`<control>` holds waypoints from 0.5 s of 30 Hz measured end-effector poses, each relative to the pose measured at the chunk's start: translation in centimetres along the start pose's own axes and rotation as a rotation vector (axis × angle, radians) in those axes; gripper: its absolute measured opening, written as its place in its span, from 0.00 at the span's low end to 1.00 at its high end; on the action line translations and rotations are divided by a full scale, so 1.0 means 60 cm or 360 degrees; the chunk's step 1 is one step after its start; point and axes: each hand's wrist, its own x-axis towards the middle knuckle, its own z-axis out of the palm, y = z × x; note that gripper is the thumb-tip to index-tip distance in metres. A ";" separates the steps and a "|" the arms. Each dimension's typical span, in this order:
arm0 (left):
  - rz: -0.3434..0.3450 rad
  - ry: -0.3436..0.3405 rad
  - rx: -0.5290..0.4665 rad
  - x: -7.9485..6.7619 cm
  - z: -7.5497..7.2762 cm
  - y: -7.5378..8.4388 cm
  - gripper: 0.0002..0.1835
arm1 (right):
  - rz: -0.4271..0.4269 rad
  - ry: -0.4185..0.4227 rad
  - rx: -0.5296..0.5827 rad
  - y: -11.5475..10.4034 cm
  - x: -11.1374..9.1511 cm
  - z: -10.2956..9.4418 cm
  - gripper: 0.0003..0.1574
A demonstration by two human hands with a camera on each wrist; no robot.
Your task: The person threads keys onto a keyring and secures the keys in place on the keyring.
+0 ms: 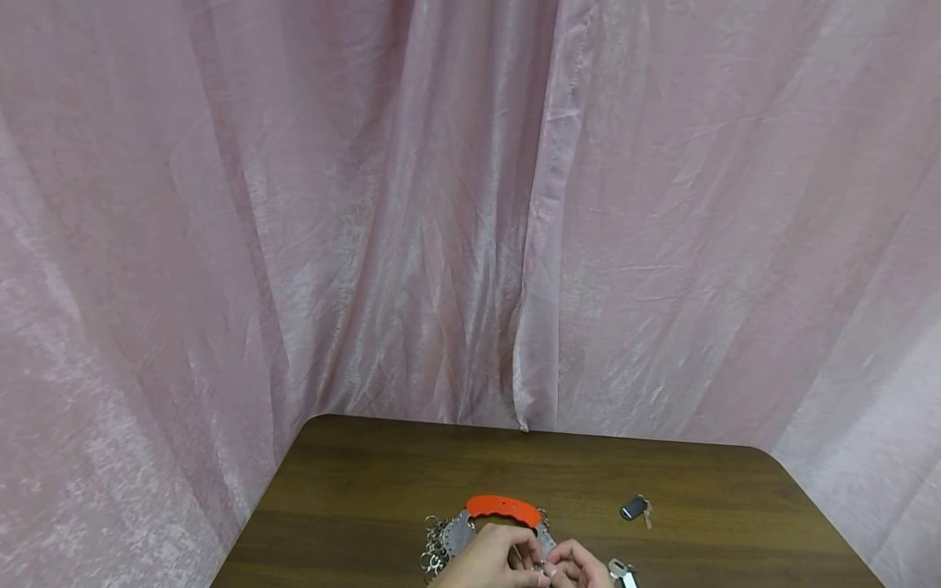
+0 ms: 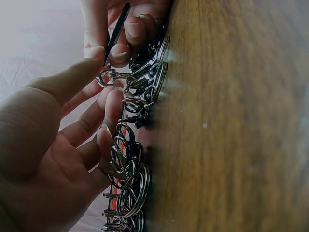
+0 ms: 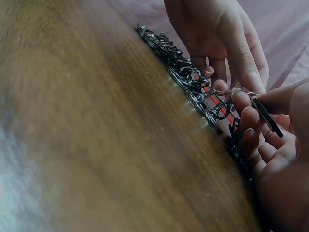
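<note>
Key rings and snap clips (image 2: 130, 179) are strung in a dense row along a metal key holder with an orange handle (image 1: 504, 510), which lies on the dark wooden table (image 1: 367, 498) at its near edge, seen in the head view just beyond both hands. One small swivel clip (image 2: 110, 77) at the end of the row is pinched between the thumb and forefinger of the left hand (image 2: 53, 145); the remaining left fingers are loosely spread and rest against the rings. A thin dark flat piece (image 3: 266, 116), possibly a key, is held by the right hand (image 3: 275, 150) with curled fingers, right beside that clip. The two hands are touching or nearly so over the holder's right end.

Much of the holder's plate is hidden by the hands in the head view, and the rings crowd one another so that single ones are hard to separate. Well to the right on the table a black-headed key (image 1: 635, 510) is seen, and another key (image 1: 621, 572) lies just beside the right hand. Pink draped cloth (image 1: 470, 212) is hung behind and around the table.
</note>
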 end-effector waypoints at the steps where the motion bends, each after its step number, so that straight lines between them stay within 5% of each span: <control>1: -0.0015 0.0005 -0.0007 0.000 0.000 0.000 0.05 | 0.0008 0.0005 -0.0007 0.000 0.000 0.000 0.17; 7: -0.0089 0.0040 -0.0022 0.003 0.003 0.003 0.06 | 0.0107 0.0091 0.0022 -0.004 0.000 0.005 0.20; 15: 0.0002 0.0019 0.0045 0.004 0.001 0.005 0.05 | 0.0159 0.0123 0.0047 -0.005 -0.001 0.005 0.20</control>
